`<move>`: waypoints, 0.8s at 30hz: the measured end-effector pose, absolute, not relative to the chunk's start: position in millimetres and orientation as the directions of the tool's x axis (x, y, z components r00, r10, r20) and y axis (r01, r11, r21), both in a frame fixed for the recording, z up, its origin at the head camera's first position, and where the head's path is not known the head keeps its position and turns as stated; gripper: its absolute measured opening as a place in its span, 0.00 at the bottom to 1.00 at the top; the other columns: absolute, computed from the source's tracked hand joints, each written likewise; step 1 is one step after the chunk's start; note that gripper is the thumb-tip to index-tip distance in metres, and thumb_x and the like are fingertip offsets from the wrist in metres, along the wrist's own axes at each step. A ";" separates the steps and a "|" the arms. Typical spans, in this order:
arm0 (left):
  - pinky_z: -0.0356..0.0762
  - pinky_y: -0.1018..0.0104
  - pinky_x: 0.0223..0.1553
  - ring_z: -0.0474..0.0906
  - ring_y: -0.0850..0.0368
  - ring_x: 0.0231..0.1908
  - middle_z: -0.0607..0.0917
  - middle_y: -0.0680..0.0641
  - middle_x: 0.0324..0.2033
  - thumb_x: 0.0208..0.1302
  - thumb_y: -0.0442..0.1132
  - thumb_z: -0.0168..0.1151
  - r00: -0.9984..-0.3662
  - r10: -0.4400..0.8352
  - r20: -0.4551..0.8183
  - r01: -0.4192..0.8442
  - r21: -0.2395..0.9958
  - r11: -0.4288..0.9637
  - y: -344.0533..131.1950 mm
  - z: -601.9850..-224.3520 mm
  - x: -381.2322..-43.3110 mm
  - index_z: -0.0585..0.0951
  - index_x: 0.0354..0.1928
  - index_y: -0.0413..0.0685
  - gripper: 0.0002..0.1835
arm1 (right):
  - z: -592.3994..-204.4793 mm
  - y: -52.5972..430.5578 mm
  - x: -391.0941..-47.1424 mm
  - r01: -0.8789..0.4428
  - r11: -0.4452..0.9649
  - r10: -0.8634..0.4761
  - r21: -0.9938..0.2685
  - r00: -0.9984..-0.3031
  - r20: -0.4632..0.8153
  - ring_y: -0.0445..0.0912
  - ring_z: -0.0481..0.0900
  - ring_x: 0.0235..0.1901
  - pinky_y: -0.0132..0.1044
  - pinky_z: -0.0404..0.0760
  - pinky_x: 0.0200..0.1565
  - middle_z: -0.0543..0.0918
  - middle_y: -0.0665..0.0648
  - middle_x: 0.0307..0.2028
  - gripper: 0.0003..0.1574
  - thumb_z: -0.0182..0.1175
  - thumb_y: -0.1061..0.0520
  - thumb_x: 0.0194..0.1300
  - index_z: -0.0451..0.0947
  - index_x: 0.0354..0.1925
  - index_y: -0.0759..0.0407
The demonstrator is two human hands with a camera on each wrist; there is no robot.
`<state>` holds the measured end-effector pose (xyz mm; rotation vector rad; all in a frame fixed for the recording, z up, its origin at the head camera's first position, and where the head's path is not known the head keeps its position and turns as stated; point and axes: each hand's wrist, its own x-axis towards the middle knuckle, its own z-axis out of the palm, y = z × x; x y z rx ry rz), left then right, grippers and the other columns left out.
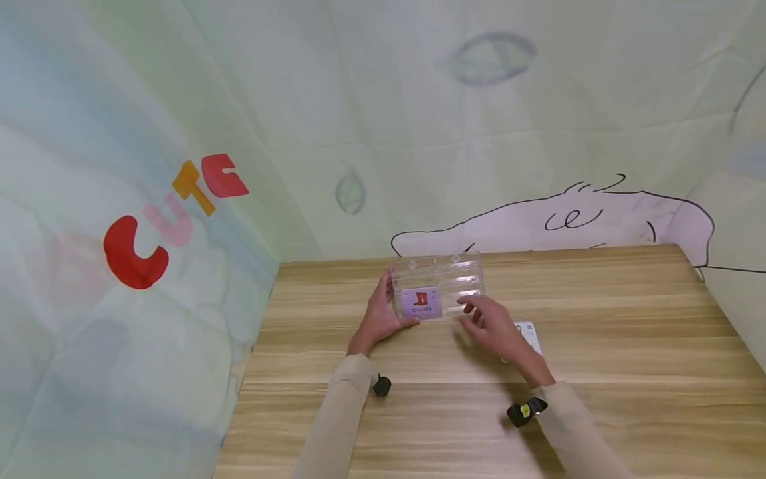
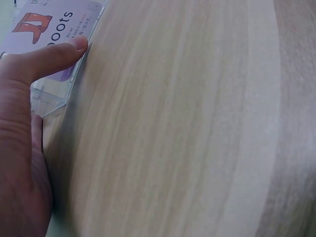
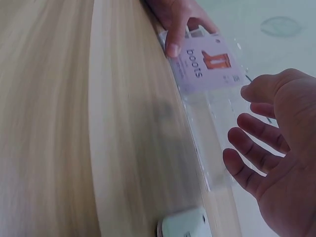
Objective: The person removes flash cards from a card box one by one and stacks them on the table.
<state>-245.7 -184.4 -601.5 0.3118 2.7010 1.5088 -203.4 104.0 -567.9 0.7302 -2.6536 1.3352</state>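
Note:
A clear plastic card rack (image 1: 459,283) with tiered slots stands near the table's back edge. In its lower left part sits a lilac card (image 1: 421,303) printed with red boots and the word "boots". My left hand (image 1: 380,314) grips the rack's left end, the thumb (image 2: 64,52) lying over the card's lower edge and the other fingers behind. My right hand (image 1: 493,327) hovers in front of the rack's right half, its fingers (image 3: 254,148) loosely bent and holding nothing. Under the right forearm lies a white card stack (image 1: 529,334), partly hidden by the wrist.
The wooden table (image 1: 437,426) meets a printed curtain (image 1: 371,133) close behind the rack. On the left hangs another curtain side with coloured letters (image 1: 136,256). Black wrist devices (image 1: 525,411) are strapped on both arms.

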 end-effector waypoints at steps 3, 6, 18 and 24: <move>0.62 0.60 0.74 0.62 0.46 0.74 0.63 0.38 0.76 0.41 0.41 0.90 -0.979 0.189 0.075 0.162 0.849 0.503 -184.5 -601.0 -245.3 0.44 0.83 0.49 0.75 | -566.0 94.4 -207.1 -0.432 0.478 -0.378 -0.765 -0.887 0.264 0.45 0.81 0.36 0.41 0.86 0.38 0.84 0.58 0.42 0.22 0.68 0.62 0.69 0.80 0.59 0.66; 0.62 0.61 0.74 0.62 0.47 0.75 0.63 0.38 0.76 0.41 0.41 0.90 -0.979 0.189 0.074 0.161 0.848 0.504 -184.5 -601.6 -245.5 0.43 0.84 0.50 0.75 | -565.5 86.9 -211.2 -0.412 0.467 -0.380 -0.782 -0.892 0.243 0.45 0.82 0.37 0.41 0.86 0.40 0.84 0.56 0.41 0.22 0.67 0.63 0.70 0.79 0.60 0.65; 0.61 0.64 0.74 0.61 0.48 0.75 0.63 0.38 0.76 0.42 0.42 0.90 -0.977 0.195 0.082 0.169 0.858 0.486 -185.5 -605.1 -246.8 0.44 0.83 0.50 0.74 | -573.1 70.2 -224.7 -0.356 0.374 -0.366 -0.856 -0.905 0.216 0.46 0.82 0.36 0.41 0.86 0.41 0.84 0.55 0.38 0.21 0.65 0.64 0.71 0.80 0.61 0.64; 0.62 0.63 0.74 0.61 0.47 0.75 0.63 0.38 0.77 0.42 0.44 0.90 -0.976 0.198 0.086 0.175 0.855 0.489 -185.6 -605.3 -247.4 0.44 0.84 0.50 0.75 | -573.6 67.2 -225.3 -0.319 0.365 -0.358 -0.875 -0.915 0.185 0.46 0.82 0.37 0.40 0.86 0.41 0.84 0.54 0.38 0.21 0.64 0.62 0.72 0.80 0.62 0.61</move>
